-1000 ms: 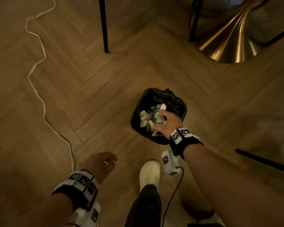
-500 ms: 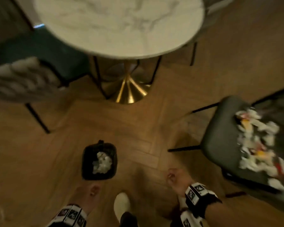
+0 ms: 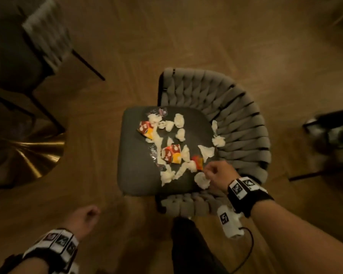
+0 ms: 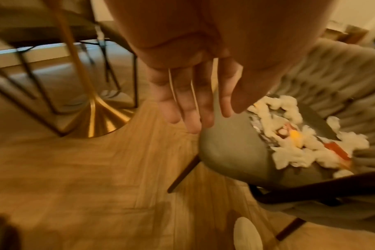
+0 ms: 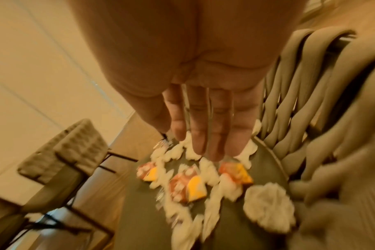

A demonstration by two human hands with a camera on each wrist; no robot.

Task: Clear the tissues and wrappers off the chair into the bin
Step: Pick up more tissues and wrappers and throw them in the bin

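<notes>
Your left hand (image 3: 83, 216) hangs open over the floor, holding nothing. Your right hand (image 3: 216, 175) reaches over the chair (image 3: 133, 155) seat with its fingers (image 5: 206, 135) straight (just above the litter). Beyond them, crumpled tissues (image 3: 167, 176) and red-yellow wrappers (image 3: 171, 154) lie scattered across the dark seat.

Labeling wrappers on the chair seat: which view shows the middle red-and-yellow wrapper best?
Head view: the middle red-and-yellow wrapper lies unoccluded among tissues on the chair seat, seen from above and fairly sharp. Right wrist shows it closer but motion-blurred, below the right hand. Left wrist shows only a blurred, oblique red-yellow patch.
</notes>
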